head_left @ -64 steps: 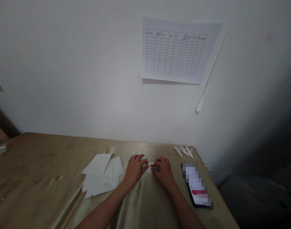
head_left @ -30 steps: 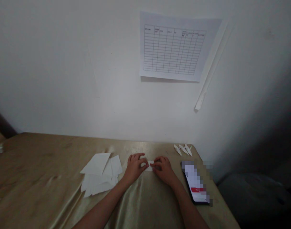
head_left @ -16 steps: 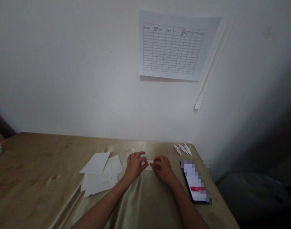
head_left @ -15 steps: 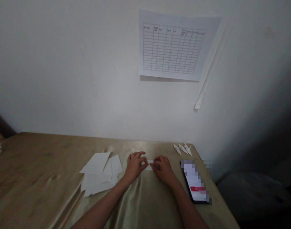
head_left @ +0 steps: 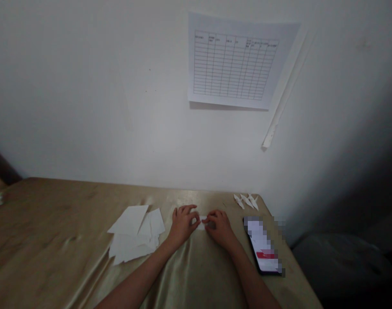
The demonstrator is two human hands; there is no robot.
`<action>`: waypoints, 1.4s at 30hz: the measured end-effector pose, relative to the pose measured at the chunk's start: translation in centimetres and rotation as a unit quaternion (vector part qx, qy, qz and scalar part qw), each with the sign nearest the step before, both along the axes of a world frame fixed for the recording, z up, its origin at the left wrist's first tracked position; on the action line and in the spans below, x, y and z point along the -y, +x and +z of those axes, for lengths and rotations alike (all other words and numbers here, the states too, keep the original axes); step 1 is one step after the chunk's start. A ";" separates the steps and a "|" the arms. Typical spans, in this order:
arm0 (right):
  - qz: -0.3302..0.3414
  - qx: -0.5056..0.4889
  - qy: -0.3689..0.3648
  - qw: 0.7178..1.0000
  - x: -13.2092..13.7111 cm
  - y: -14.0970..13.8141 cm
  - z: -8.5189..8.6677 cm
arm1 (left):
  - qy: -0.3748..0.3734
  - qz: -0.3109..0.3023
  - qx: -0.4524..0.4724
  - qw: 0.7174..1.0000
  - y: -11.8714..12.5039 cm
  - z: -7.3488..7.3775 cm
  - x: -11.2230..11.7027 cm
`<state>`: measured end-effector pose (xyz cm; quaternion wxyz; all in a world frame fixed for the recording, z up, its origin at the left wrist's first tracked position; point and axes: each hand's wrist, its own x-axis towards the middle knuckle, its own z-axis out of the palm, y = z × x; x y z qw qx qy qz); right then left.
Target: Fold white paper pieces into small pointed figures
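Observation:
A small piece of white folded paper (head_left: 202,222) lies on the tan table (head_left: 54,231) between my two hands. My left hand (head_left: 182,223) rests on its left end with thumb and fingers pinched on it. My right hand (head_left: 219,228) presses on its right end, fingers curled down. Most of the paper is hidden under my fingers. A loose pile of white paper sheets (head_left: 134,234) lies just left of my left hand.
A phone (head_left: 263,250) with a lit screen lies to the right of my right hand near the table's right edge. Three small folded paper figures (head_left: 246,201) sit at the far right corner. A printed grid sheet (head_left: 234,64) hangs on the wall behind.
My hands have stayed on the small paper, with only slight finger shifts. The view has drifted a little.

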<state>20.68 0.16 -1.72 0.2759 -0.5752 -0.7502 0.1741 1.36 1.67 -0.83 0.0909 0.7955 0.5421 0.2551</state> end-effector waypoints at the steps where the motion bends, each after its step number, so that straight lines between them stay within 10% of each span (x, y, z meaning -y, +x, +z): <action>1: -0.001 0.000 0.000 1.000 0.0 0.0 0.0 | -0.002 -0.002 -0.002 1.000 0.0 0.1 0.1; 42: 0.017 0.019 -0.066 0.998 -0.6 0.0 -0.5 | -0.083 0.004 0.001 0.997 -1.3 0.6 -0.5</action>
